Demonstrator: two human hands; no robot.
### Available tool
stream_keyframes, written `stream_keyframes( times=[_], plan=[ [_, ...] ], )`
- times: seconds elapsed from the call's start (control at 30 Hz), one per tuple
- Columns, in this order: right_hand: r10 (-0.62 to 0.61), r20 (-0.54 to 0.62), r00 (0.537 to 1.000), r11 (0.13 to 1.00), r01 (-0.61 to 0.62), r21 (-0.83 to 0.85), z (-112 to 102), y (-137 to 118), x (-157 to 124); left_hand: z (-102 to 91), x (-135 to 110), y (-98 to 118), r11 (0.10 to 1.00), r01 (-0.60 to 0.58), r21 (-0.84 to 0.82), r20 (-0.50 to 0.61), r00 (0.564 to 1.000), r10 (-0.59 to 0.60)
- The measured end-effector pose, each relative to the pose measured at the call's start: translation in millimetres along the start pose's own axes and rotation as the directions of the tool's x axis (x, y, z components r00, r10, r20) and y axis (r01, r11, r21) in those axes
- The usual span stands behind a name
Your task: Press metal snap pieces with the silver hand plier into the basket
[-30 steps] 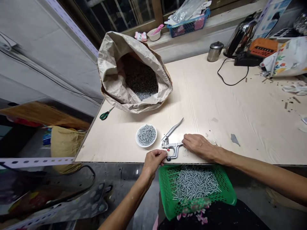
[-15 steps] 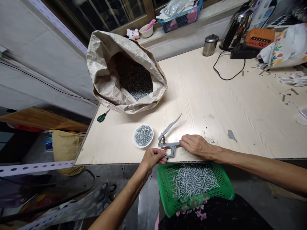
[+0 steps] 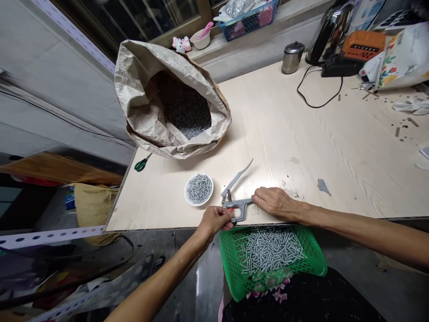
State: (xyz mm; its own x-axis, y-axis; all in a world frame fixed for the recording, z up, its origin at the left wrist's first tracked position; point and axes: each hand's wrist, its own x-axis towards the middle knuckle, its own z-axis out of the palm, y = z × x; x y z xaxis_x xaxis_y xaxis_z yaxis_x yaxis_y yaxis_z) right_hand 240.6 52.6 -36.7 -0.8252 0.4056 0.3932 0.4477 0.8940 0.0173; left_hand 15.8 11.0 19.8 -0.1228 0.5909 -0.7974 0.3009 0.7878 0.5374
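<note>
Grey snap-fastener pliers (image 3: 244, 207) with a raised lever handle, a spring and a small red tip lie at the table's front edge. My right hand (image 3: 273, 203) is closed round the end of their lower arm. At the jaw, my left hand (image 3: 215, 220) pinches with thumb and fingers right beside the red tip; what sits between the fingertips is hidden. Left of the pliers stands a white bowl (image 3: 199, 189) full of small metal pins. Below the table edge a green basket (image 3: 231, 268) holds many similar metal pieces.
A large open sack (image 3: 139, 103) of metal pieces stands at the back left, near green-handled scissors (image 3: 140, 164). Farther right are a metal canister (image 3: 292, 58), an orange-black battery charger (image 3: 360, 49) with its cord, a kettle (image 3: 330, 33) and a grey scrap (image 3: 323, 187).
The view has shifted slightly. Both hands stay at the pliers in nearly the same pose, and the lever remains raised.
</note>
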Motion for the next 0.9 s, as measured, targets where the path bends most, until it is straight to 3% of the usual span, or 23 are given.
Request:
stream_keyframes(
  times=[0.23,0.43,0.6,0.73,0.9],
  plan=[
    [-0.017,-0.006,1.0,0.999,0.018,0.044,2,1,-2,-2.7,4,-7,0.999,0.007,0.035,0.031,0.999,-0.008],
    [0.044,0.147,0.988,0.991,-0.061,0.116,-4,3,3,-3.3,6,-5,0.998,0.058,0.034,0.051,0.997,-0.06],
    [0.095,0.243,0.965,0.943,-0.166,0.29,-17,30,12,-4.2,8,-4,0.995,0.09,0.033,0.081,0.992,-0.093],
    [0.122,0.328,0.937,0.938,-0.216,0.27,-12,51,18,-4.9,9,-4,0.995,0.088,0.043,0.085,0.992,-0.091],
    [0.101,0.377,0.921,0.94,-0.212,0.266,-13,53,26,-4.2,7,-2,0.994,0.094,0.049,0.085,0.992,-0.097]
  ],
)
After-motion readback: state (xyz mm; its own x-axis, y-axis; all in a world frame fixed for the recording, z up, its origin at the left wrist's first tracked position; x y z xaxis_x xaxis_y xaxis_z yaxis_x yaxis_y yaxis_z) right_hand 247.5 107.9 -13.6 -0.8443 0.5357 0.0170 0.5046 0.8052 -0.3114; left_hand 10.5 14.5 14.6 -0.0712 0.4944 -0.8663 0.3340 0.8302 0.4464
